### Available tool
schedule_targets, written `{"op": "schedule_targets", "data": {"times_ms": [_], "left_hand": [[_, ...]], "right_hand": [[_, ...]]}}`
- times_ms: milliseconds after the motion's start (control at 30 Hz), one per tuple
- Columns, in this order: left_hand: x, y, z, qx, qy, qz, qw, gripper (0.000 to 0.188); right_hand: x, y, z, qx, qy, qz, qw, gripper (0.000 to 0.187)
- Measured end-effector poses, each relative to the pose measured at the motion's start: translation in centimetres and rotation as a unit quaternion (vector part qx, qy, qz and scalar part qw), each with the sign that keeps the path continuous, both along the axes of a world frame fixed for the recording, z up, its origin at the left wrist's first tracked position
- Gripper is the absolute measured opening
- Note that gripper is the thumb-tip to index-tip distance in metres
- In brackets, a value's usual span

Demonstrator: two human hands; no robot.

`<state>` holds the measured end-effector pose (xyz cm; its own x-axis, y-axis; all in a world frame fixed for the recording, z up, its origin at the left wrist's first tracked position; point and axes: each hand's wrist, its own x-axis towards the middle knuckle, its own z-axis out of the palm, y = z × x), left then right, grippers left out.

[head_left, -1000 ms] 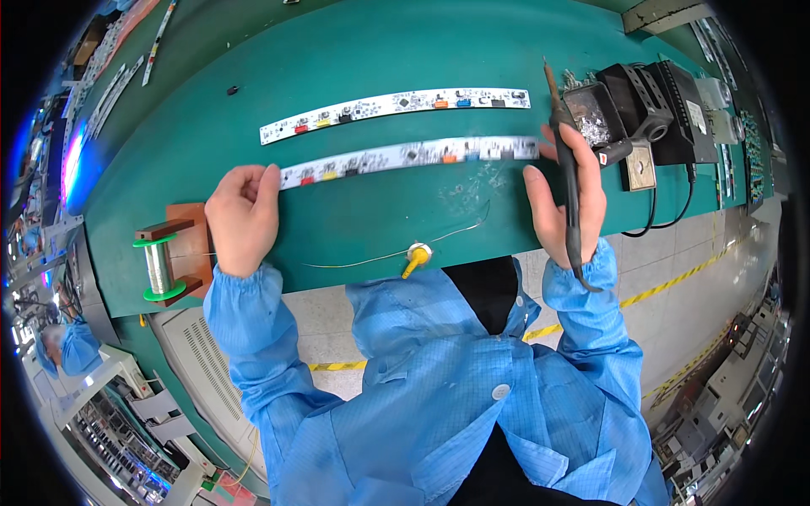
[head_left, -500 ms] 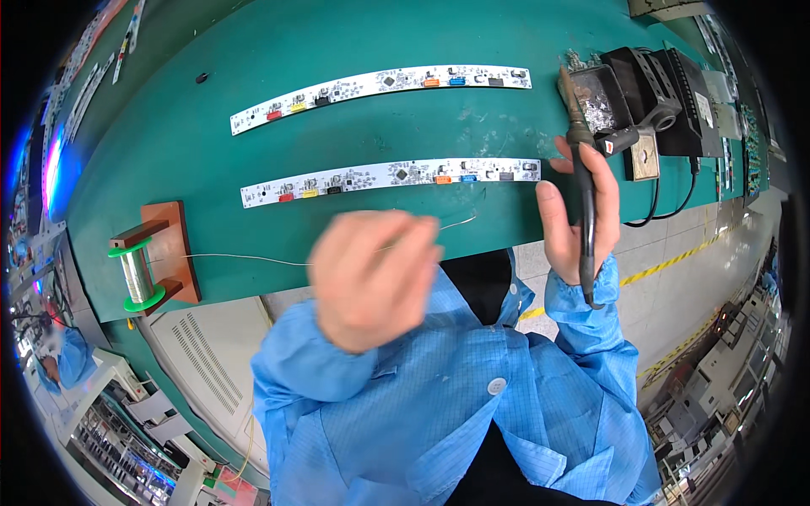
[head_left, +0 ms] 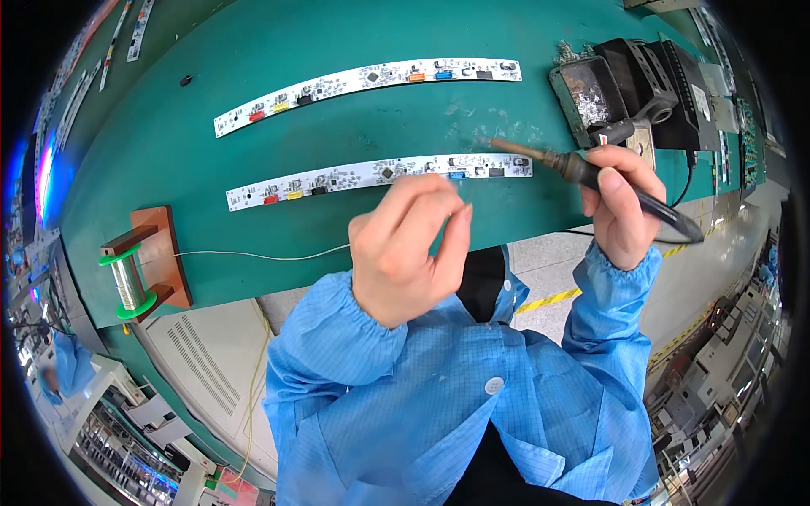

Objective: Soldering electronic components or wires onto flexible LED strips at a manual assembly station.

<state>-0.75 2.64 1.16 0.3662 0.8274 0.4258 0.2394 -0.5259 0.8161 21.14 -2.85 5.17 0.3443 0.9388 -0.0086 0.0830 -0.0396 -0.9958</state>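
Solder wire (head_left: 253, 254) runs from a green-flanged spool (head_left: 128, 282) on a brown stand (head_left: 166, 240) to my left hand (head_left: 409, 253), whose fingers are pinched on it over the near circuit board (head_left: 354, 178). This long, narrow white board carries red, yellow, black, orange and blue connectors; my fingertips partly hide the orange one. A similar, slightly curved circuit board (head_left: 342, 85) lies beyond it. In my right hand (head_left: 626, 207) is a soldering iron (head_left: 577, 169), its tip pointing left above the green mat, between the boards.
At the right stand an open tray (head_left: 554, 84) with metallic scraps, an iron holder (head_left: 654, 110) and a black box (head_left: 688, 101) with a cable. A small black part (head_left: 186, 81) lies far left. Below the table's front edge is a white cabinet (head_left: 207, 354).
My right hand has swung the iron from near upright to a leftward slant over the mat. My left hand has moved right and up toward the near board, drawing the wire with it.
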Motion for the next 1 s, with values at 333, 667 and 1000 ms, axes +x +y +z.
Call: {"op": "schedule_targets", "data": {"times_ms": [333,667,1000], "left_hand": [[0.6,0.2,-0.4,-0.044,0.055,0.032,0.997,0.013],[0.5,0.3,-0.4,-0.042,0.064,0.022,0.997,0.011],[0.7,0.4,-0.7,-0.039,0.045,0.016,0.998,0.01]], "right_hand": [[0.6,1.1,-0.4,-0.048,0.016,0.014,0.999,0.016],[1.8,1.6,-0.9,-0.072,0.048,0.056,0.995,0.02],[1.8,1.8,-0.8,-0.091,0.059,0.042,0.993,0.021]]}}
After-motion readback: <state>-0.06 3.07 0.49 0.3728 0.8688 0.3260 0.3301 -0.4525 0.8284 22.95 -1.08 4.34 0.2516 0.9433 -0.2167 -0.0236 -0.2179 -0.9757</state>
